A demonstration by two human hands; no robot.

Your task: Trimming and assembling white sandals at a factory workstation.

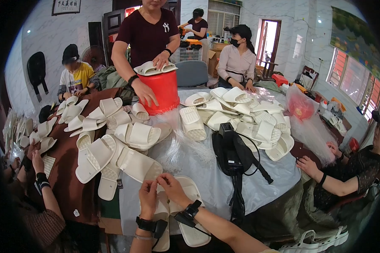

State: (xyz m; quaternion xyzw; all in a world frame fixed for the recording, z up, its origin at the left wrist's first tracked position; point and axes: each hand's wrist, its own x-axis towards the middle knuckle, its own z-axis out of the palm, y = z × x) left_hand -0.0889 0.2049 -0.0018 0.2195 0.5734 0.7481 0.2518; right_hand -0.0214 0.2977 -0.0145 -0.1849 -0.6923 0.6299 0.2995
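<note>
My left hand point(147, 197) and my right hand point(174, 190) meet near the table's front edge, thumbs and fingers pinched together. Whatever lies between the fingertips is too small to make out. Below them is a pair of cream slippers, partly covered by my hands and wrists; the right slipper point(195, 236) shows sole and toe. Just beyond my fingers sits another cream slide slipper point(138, 163), part of a loose heap on the left. A bundle of thin clear plastic strands point(175, 145) spreads over the pale table cover point(190, 162) ahead.
A black strapped device point(230, 152) with a cable lies right of centre. Behind it is a slipper pile point(257, 122). A co-worker's hands touch a red bucket point(164, 90) and the slippers on top. Other people sit around the table; clear plastic bags point(308, 122) lie on the right.
</note>
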